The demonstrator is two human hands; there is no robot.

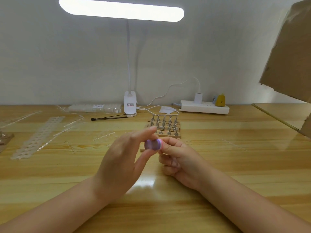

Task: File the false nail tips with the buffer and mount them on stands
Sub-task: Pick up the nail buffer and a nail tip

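Pinched purple, pink-edged buffer (153,144)

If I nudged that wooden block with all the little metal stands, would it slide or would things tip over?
The wooden block lies low and flat, so it would probably slide on the glossy table. The metal stands are thin and upright, so some might wobble or topple.

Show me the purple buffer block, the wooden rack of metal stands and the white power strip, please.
Purple buffer block (152,144): head view, its blurred purple face.
Wooden rack of metal stands (164,126): head view, middle pegs.
White power strip (204,107): head view, its top.
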